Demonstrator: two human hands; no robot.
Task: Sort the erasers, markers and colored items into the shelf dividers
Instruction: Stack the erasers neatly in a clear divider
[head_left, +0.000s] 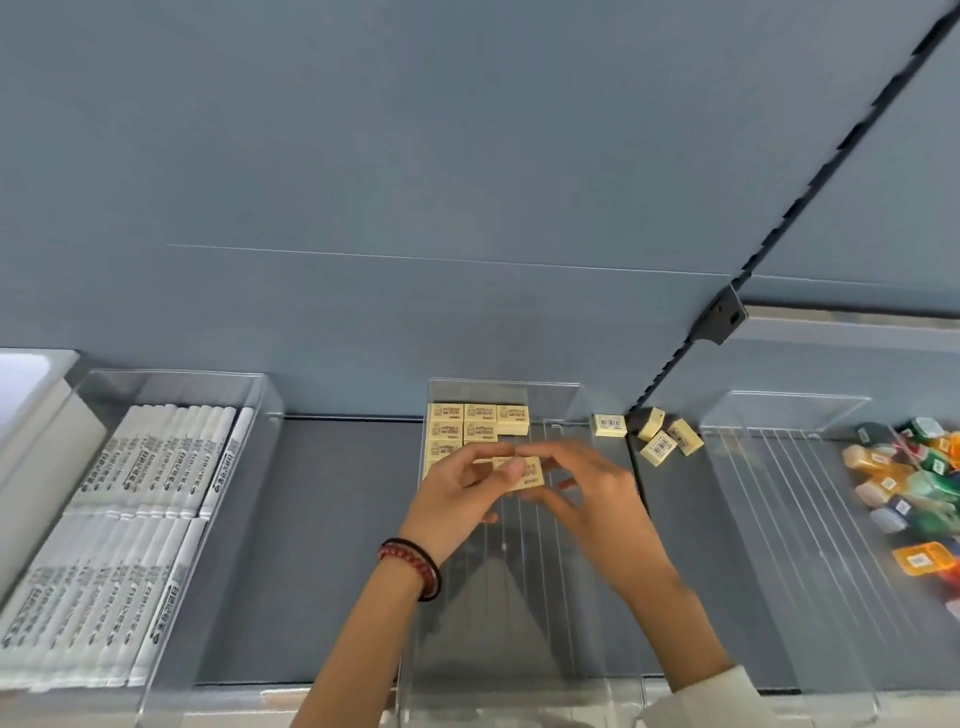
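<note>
Eraser (521, 473), cream with a printed label, held over the middle tray (415, 623) towards its back left corner, label side up. Left hand (452, 499): thumb and curled fingers pinching the eraser's left end; red bead bracelet (408, 561) and black band (434, 577) at the wrist. Right hand (592, 499): fingers bent round the eraser's right end, index finger above and thumb below, somewhat blurred; white sleeve (717, 696) on the forearm. Rows of erasers (470, 422) of the same kind, flat in the back left corner of the middle tray, the nearer ones partly hidden behind the hands. Single loose eraser (609, 425), barcode up, on the bare shelf (337, 519) just outside the tray's back right corner. Cluster of three erasers (658, 448) a little farther right along the shelf's back edge, at the foot of the slotted upright (779, 208). Left tray (260, 400), clear, towards the shelf's left edge, packed with white markers (145, 493) side by side in two rows set end to end. Right tray (779, 402), clear and ribbed, towards the shelf's right edge, with a heap of coloured items (914, 483) along its right side: green, orange, blue and pale; kind not readable. Blue-grey back panel (415, 156) behind all three trays
</note>
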